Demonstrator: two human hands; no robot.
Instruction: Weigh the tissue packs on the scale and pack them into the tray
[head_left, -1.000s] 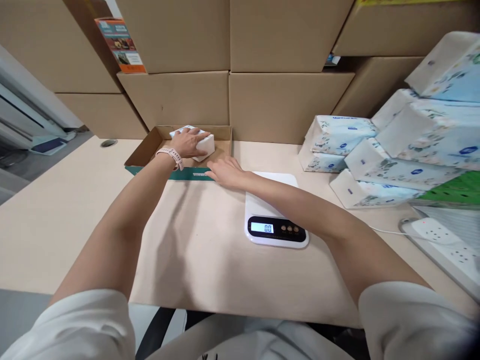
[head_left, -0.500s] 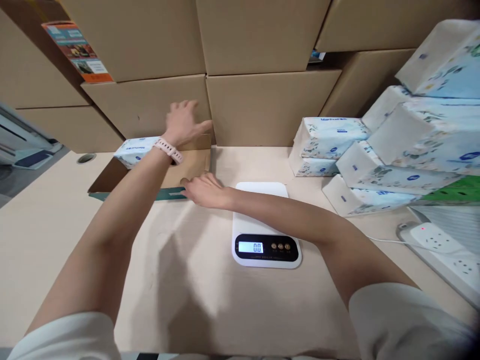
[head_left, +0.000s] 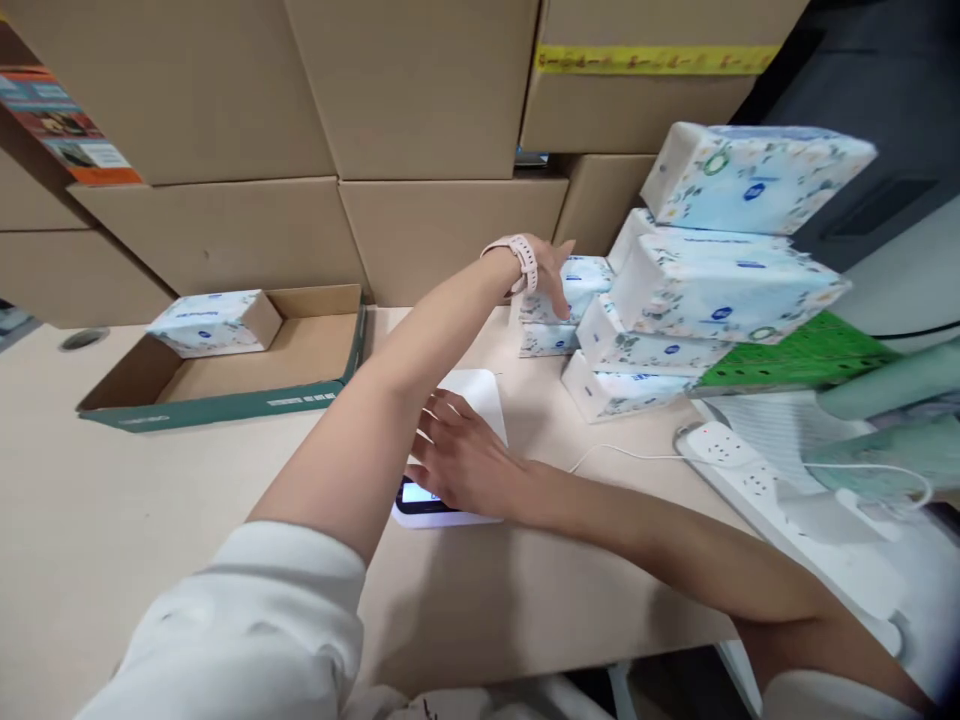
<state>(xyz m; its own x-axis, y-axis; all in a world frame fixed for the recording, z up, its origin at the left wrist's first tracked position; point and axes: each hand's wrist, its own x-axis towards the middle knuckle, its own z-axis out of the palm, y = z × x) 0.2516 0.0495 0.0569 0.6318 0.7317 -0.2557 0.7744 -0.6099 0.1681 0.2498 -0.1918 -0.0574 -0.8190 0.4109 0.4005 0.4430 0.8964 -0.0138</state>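
My left hand (head_left: 551,275), with a pale pink watch strap at the wrist, is stretched out at the near-left tissue packs (head_left: 589,285). Its thumb and fingers are apart; whether they touch the wrapping I cannot tell. Over the white kitchen scale (head_left: 480,395) hangs my right hand (head_left: 466,455), fingers spread and holding nothing, covering the buttons and part of the lit display (head_left: 416,493). A shallow green-edged cardboard tray (head_left: 225,408) stands on the left, one tissue pack (head_left: 217,322) lying in its back left corner.
Large cardboard boxes (head_left: 450,230) form a wall behind the table (head_left: 187,520). On the right, more tissue packs (head_left: 727,285) are piled beside a green perforated mat (head_left: 787,355). A white power strip (head_left: 742,470) and its cable lie at the right edge.
My left hand has swung from above the tray to the tissue packs on the right. The right hand has left the tray's edge for the scale. The view has turned right.
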